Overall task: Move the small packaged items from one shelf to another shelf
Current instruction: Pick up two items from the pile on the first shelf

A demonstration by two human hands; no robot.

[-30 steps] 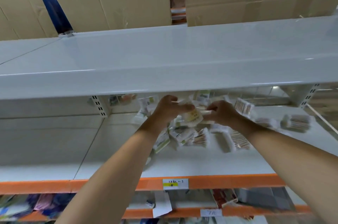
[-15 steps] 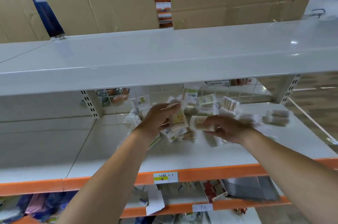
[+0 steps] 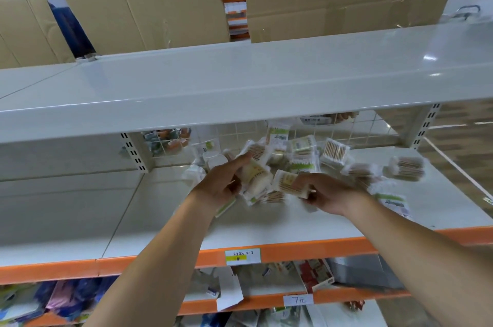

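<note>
- White metal shelf (image 3: pixel 266 230) with an orange front edge carries a heap of small packets (image 3: pixel 304 153) toward its back right.
- Left hand (image 3: pixel 221 182) curls its fingers round a pale packet (image 3: pixel 256 176) above the shelf's middle.
- Right hand (image 3: pixel 328 196) pinches a packet of wooden-stemmed swabs (image 3: pixel 286 184), just beside the left.

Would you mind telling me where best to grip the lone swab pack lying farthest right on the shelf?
Probably across its two long sides, at the middle, reaching from the front. The swab pack lies flat, sticks running left to right, apart from the pile, with bare shelf before it.
</note>
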